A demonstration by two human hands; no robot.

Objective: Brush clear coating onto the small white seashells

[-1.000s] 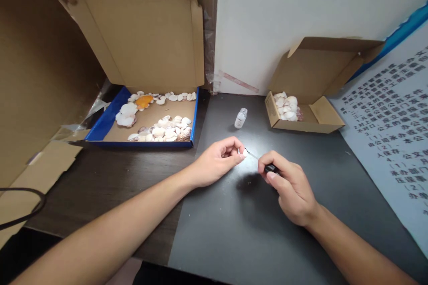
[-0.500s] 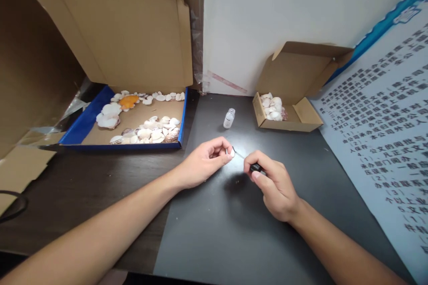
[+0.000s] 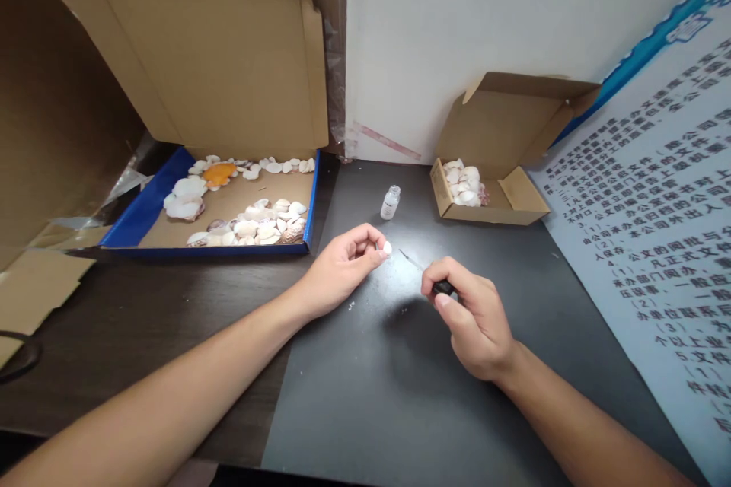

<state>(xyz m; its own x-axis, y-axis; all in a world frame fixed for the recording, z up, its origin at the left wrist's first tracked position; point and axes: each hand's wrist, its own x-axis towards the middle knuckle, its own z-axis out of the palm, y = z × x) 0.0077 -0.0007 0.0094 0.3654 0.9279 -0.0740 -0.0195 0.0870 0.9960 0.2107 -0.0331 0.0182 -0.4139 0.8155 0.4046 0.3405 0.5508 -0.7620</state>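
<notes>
My left hand (image 3: 341,268) rests on the dark mat and pinches a small white shell (image 3: 387,247) between thumb and fingertips. My right hand (image 3: 471,316) is closed round the black handle of a thin brush (image 3: 422,269), whose tip points toward the shell with a small gap between them. A small clear bottle (image 3: 391,202) stands open on the mat just beyond both hands.
A large open cardboard box with a blue rim (image 3: 142,209) holds several shells at the left. A smaller open cardboard box (image 3: 514,194) with shells sits at the back right. A printed poster (image 3: 656,228) covers the right side. A white wall stands behind.
The brush tip touched the shell before; now my left hand has drawn the shell slightly up and left, away from the brush. The camera has shifted left since the earliest frame.
</notes>
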